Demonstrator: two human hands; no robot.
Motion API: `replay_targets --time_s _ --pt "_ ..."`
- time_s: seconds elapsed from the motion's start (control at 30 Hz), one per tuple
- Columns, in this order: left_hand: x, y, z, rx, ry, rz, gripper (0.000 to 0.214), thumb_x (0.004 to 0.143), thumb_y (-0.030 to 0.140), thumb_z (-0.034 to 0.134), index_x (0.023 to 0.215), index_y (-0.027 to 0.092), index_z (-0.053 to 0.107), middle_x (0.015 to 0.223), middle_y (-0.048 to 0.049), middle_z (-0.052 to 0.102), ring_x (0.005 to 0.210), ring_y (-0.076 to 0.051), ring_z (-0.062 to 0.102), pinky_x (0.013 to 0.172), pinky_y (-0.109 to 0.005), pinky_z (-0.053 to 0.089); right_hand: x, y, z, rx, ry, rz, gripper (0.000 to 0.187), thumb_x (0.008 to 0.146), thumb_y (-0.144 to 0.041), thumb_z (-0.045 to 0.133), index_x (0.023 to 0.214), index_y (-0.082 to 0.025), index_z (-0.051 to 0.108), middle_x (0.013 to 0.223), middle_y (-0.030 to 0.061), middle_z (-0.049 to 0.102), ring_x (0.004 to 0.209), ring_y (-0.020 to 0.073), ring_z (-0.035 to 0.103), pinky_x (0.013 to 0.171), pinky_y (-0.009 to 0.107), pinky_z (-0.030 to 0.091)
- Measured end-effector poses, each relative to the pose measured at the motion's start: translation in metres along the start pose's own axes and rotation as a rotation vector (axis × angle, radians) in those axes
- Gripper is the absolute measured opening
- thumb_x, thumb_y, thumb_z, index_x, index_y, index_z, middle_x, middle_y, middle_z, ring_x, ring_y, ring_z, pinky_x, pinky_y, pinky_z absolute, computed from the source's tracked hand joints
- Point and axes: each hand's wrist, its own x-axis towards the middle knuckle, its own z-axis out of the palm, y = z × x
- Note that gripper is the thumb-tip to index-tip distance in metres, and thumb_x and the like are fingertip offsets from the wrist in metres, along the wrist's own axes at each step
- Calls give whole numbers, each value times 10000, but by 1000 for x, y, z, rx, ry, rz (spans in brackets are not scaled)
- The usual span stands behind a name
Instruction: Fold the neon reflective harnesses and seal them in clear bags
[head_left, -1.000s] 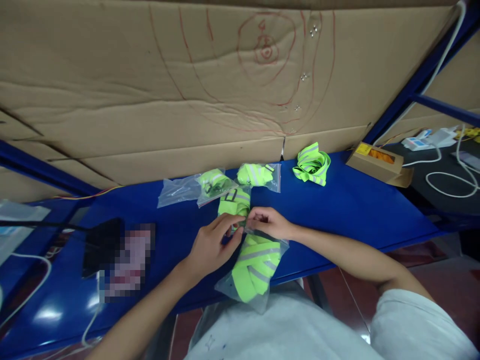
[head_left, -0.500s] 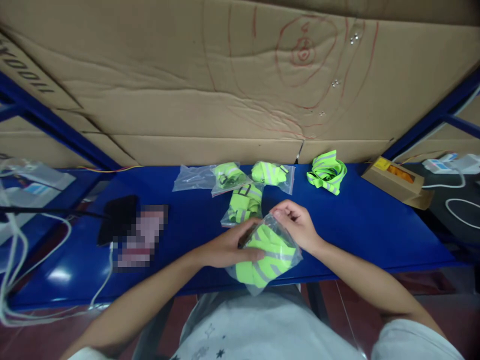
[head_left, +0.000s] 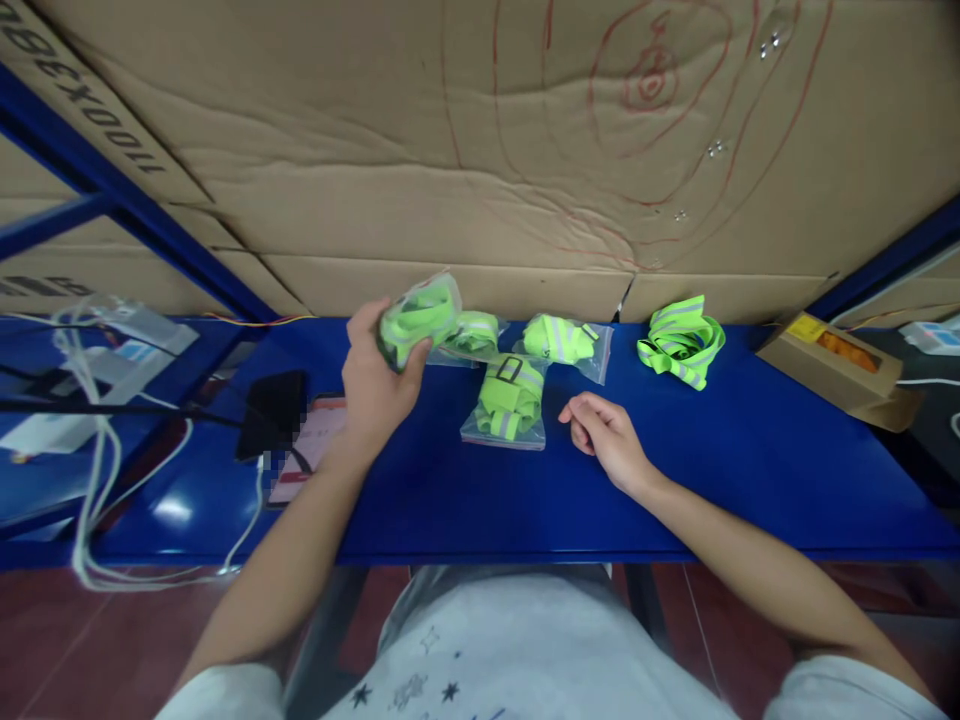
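Note:
My left hand (head_left: 375, 390) is wrapped round a clear plastic bag with a rolled neon-green reflective strap (head_left: 420, 318) in it, raised at the back of the blue table. Beside that bag lie other bagged straps: one partly hidden roll (head_left: 472, 332), one with a dark buckle (head_left: 510, 395) nearer me, and one (head_left: 556, 340) to the right. My right hand (head_left: 611, 440) is curled closed over the table, nothing showing in its fingers, nearest to the buckled roll. Farther right sits a loose reflective strap (head_left: 681, 342) without a bag.
Cardboard (head_left: 360, 220) walls off the back of the blue table (head_left: 712, 490). An opened brown box (head_left: 832, 365) with something orange inside stands right. At left are a black device (head_left: 271, 415), a phone (head_left: 319, 435) and white cables (head_left: 97, 480).
My left hand has carried the bagged strap from the table's front edge up to the back left. My right hand has let go of that bag and curled closed.

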Motion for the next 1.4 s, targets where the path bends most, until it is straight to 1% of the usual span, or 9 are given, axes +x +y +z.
replay_targets --time_s 0.23,0.43,0.57,0.77,1.0,1.13,1.3,1.37,1.4 --pt "36 46 5 112 68 214 589 940 374 646 1457 207 417 1434 -158 594 1368 -278 565 1147 -435 455 3 2 4 -42 -14 35 492 898 -644 658 803 -160 660 518 -64 433 438 69 393 455 236 272" --pt "59 71 51 313 -368 220 554 947 246 581 1489 254 462 1552 -124 522 1390 -336 518 1120 -507 390 2 4 4 -89 -47 55 491 897 -646 650 806 -163 658 519 -61 449 447 73 411 468 233 295" --pt "59 61 74 344 -619 177 627 968 359 599 1549 207 420 1568 -189 482 1404 -375 488 1148 -557 355 0 4 4 -126 -79 51 498 909 -651 633 808 -164 652 514 -60 455 450 73 416 474 229 303" --pt "56 17 32 413 -603 -42 533 1004 141 321 1520 189 445 1515 -156 531 1435 -284 473 1165 -465 389 -5 1 5 -161 -137 54 477 953 -621 594 829 -164 659 533 -57 458 475 77 435 491 228 322" --pt "28 -31 24 510 -817 -173 512 854 188 645 1365 216 631 1367 -159 683 1275 -373 616 1094 -578 418 -11 10 9 -221 -214 63 463 979 -590 576 833 -161 670 562 -45 483 505 81 447 516 235 330" --pt "33 -25 21 579 -644 -214 310 929 218 523 1158 198 732 1196 -170 748 1215 -353 644 1106 -555 379 -7 13 6 -248 -209 56 466 996 -584 550 847 -160 674 575 -43 489 505 81 453 519 238 334" --pt "47 -13 -18 635 -181 -296 438 1034 327 340 1270 114 642 1161 -236 705 1158 -380 658 1019 -553 445 -2 15 4 -219 -198 51 451 1010 -562 547 841 -161 667 557 -49 469 491 74 428 504 232 318" --pt "41 -6 -28 398 136 -154 383 1028 374 438 1198 111 659 1072 -186 726 1037 -324 698 916 -455 514 -2 16 6 -183 -198 50 443 1010 -556 556 846 -159 666 561 -49 466 497 73 431 504 229 318" --pt "35 -1 -29 349 168 -88 374 1042 374 426 1231 130 637 1113 -164 723 1055 -287 697 912 -420 524 -1 17 7 -159 -201 47 439 1009 -559 559 866 -158 668 569 -49 468 502 73 433 507 228 323"
